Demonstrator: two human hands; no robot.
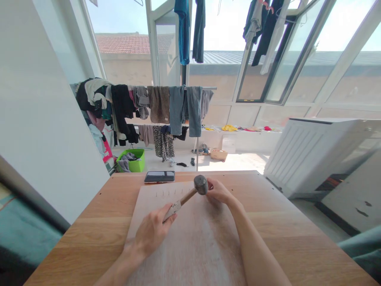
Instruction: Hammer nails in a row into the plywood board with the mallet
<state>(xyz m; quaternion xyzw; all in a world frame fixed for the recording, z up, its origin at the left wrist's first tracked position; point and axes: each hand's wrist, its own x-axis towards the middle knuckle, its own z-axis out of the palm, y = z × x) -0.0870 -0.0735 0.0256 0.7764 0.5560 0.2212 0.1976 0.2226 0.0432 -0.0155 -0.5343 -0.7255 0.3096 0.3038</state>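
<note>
My left hand (152, 230) is closed around the pale-wrapped grip of a hammer (188, 196) with a wooden handle and a dark, rounded head. The hammer slants up to the right, its head above the far part of a pale wooden board (184, 246). Just right of that head, my right hand (220, 192) has its fingers pinched together low over the board. The hammer head partly covers those fingertips, so what they hold cannot be made out. Several thin nails (168, 193) stand upright in a row along the board's far left part.
A phone (160, 176) lies on the wooden table (89, 230) beyond the board. Behind the table are a laundry rack (208, 88) hung with clothes, a green basket (137, 161) and a cardboard box (218, 155). A white cabinet (294, 155) stands at the right.
</note>
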